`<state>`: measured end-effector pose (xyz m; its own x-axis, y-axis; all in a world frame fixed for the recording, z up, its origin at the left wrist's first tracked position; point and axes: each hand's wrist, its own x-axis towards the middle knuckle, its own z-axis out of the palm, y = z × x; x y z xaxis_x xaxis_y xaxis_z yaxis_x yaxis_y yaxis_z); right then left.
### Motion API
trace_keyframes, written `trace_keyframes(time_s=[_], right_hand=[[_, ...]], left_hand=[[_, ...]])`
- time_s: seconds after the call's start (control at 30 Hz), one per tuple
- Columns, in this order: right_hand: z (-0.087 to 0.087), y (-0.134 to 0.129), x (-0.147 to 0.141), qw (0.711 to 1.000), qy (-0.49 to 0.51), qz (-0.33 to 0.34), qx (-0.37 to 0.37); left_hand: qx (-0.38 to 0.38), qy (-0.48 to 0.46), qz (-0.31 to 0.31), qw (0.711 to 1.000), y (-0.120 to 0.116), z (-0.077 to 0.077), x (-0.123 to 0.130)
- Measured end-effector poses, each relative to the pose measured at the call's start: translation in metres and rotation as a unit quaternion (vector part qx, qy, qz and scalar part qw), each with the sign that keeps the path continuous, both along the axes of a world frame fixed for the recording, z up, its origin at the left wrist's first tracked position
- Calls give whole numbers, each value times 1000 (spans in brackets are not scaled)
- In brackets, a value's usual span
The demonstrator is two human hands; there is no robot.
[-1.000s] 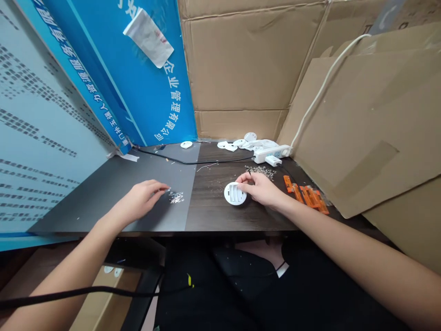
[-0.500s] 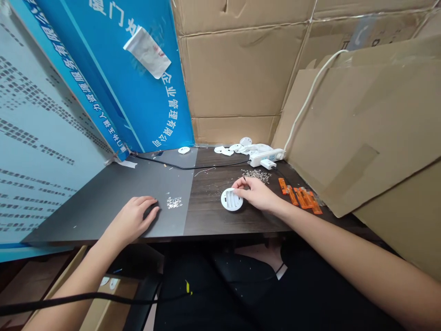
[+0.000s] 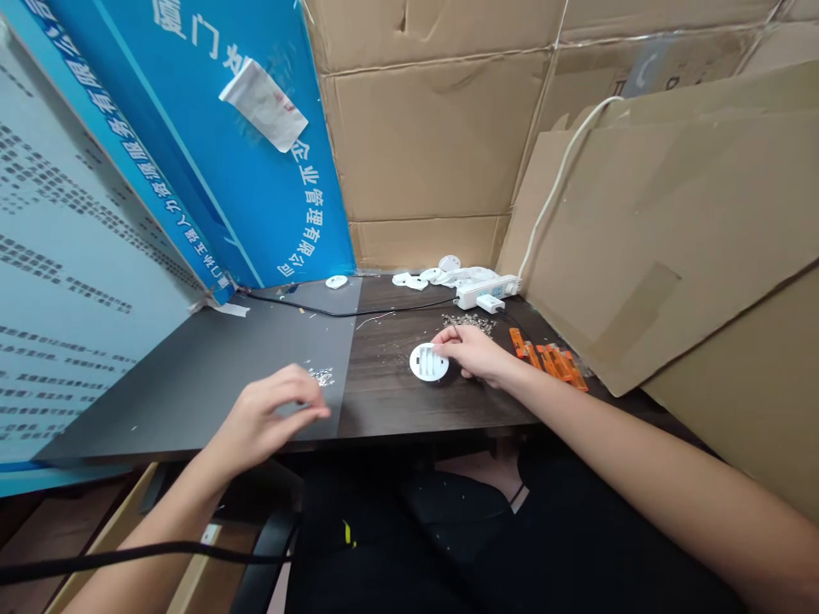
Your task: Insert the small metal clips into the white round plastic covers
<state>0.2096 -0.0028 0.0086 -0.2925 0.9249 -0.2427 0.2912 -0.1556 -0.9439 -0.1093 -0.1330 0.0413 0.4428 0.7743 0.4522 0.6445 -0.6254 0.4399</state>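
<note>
Right hand: fingers grasping disc
Disc: just below centre
Left hand: lower left, fingers bent, grip cannot be told
Metal bits: near left hand

Anything pinched in the left hand is too small to confirm; that hand partly covers the left metal bits. The right hand hides part of the white disc's rim. Print on the pale board appears too blurred to read. The left edge cuts off the thick black cable.
</note>
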Motion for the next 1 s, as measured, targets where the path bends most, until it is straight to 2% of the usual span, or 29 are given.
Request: trace_keyframes(time_s=[0.1, 0.17, 0.27, 0.37, 0.5, 0.77, 0.87, 1.0], right_hand=[[-2, 2, 0, 1000, 8, -2, -9], [-3, 3, 0, 1000, 18, -4, -7], [-3, 3, 3, 1000, 20, -8, 3], [-2, 3, 4, 1000, 20, -18, 6], [-4, 5, 3, 999, 26, -32, 2], [-18, 9, 1, 999, 22, -5, 27], [-18, 8, 1, 999, 21, -3, 24], [-14, 7, -1, 999, 41, -27, -17]], left_hand=[[-23, -60, -36, 997, 49, 15, 39], [-68, -66, -42, 995, 85, 14, 65], [-135, -72, -52, 987, 128, -1, 97], [-147, -70, -51, 985, 150, -20, 111], [-95, -42, -62, 993, 153, -35, 110], [-59, 46, -40, 996, 149, -40, 110], [-22, 64, -56, 996, 150, -42, 111], [23, 62, -91, 994, 151, -45, 111]])
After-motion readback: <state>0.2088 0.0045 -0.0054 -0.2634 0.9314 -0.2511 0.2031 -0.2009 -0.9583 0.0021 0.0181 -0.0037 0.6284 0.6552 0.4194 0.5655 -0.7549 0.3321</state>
